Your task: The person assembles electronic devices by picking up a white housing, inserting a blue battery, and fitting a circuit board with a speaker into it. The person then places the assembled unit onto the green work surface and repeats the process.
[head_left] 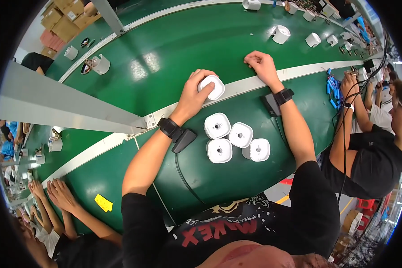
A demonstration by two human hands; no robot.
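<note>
My left hand (194,94) is wrapped round a white rounded-square plastic housing (212,87), its thumb pressed on the face, above the pale rail along the green belt. Out over the belt, to the right, my right hand (262,68) has its fingers curled in, and nothing shows in them. Between my forearms several similar white housings stand close together on the green table: one at the upper left (217,125), one below it (219,150), one in the middle (241,135) and one at the lower right (258,149). Each has a small hole in its middle.
A grey metal post (76,102) rises at the left by the rail (165,111). White housings (281,34) ride on the belt (187,49). A yellow paper piece (103,203) lies left; blue cylinders (332,89) lie right. Co-workers' arms rest on both sides. Cables run from my wrist straps.
</note>
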